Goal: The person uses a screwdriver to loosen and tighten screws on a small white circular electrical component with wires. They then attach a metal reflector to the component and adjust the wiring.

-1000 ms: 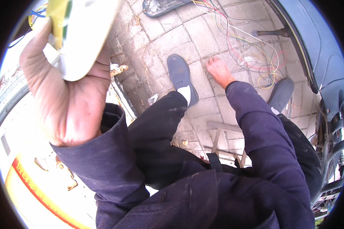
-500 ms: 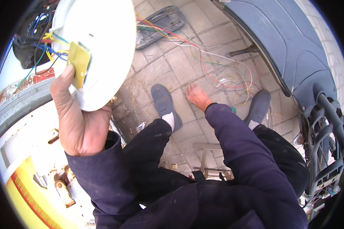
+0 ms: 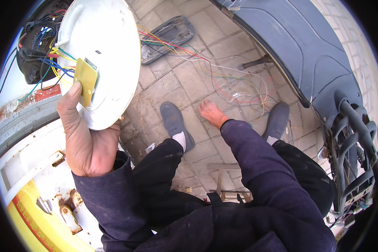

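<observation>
My left hand point(image 3: 88, 138) grips the edge of a round white plastic cover point(image 3: 117, 63), raised at the left. Its thumb presses a yellow circuit board point(image 3: 85, 80) against the cover's inner face, while the other fingers are mostly hidden behind the cover. Blue, yellow, green and black wires point(image 3: 63, 67) run from the board toward a black housing point(image 3: 35, 54) at the upper left. Above the paving, between my two shoes, hangs my right hand point(image 3: 212, 113); its fingers are loosely bent and a little blurred, and no object shows in them.
Long loose wires point(image 3: 262, 90) trail over the paving. An oblong dark grey tray-like part point(image 3: 168, 38) lies farther off. At right stands a large grey-blue body panel point(image 3: 294, 38) with a tubular rack point(image 3: 357, 143). A low wooden stool point(image 3: 220, 180) is beneath me; rusty metal brackets point(image 3: 71, 218) are at left.
The whole view has shifted slightly, bringing more of the black housing into sight. My left hand keeps its grip on the cover and board. My right hand has moved slightly away from me.
</observation>
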`<state>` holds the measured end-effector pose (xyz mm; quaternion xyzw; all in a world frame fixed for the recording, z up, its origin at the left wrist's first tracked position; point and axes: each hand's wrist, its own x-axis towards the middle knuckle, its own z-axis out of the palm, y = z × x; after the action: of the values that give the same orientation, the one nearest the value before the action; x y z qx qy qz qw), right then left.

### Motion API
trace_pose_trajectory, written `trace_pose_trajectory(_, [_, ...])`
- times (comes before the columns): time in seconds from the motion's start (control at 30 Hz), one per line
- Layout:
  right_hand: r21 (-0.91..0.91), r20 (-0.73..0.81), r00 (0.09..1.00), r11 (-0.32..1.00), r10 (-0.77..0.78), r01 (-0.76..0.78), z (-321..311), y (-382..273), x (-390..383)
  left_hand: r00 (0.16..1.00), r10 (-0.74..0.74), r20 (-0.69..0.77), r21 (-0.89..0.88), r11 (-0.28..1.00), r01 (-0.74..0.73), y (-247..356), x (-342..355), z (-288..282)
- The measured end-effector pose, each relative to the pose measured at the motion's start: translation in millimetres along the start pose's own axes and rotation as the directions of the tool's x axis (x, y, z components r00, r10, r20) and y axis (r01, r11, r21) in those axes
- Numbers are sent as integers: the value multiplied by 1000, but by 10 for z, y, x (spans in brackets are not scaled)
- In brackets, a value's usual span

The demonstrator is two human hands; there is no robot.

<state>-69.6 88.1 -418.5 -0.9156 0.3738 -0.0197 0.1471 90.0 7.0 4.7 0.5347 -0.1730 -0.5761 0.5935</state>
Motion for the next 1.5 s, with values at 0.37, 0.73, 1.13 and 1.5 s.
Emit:
trace_pose_trajectory(0.37, [540,-372,716,765,591,-351,-1353,225,-172,999,23,46,-19,1000,-23,-75,38,140])
trace_pose_trajectory(0.73, [308,-755,178,581,632,-754,-3116,2393,-1033,987,-4,163,-41,999,11,-172,-28,216])
trace_pose_trajectory(1.13, [126,-728,323,581,605,-804,-3074,2706,-1096,993,3,122,5,1000,-4,-154,-28,206])
trace_pose_trajectory(1.5, [226,-784,256,644,566,-731,-3113,2575,-1136,990,-10,140,-49,999,17,-137,-21,144])
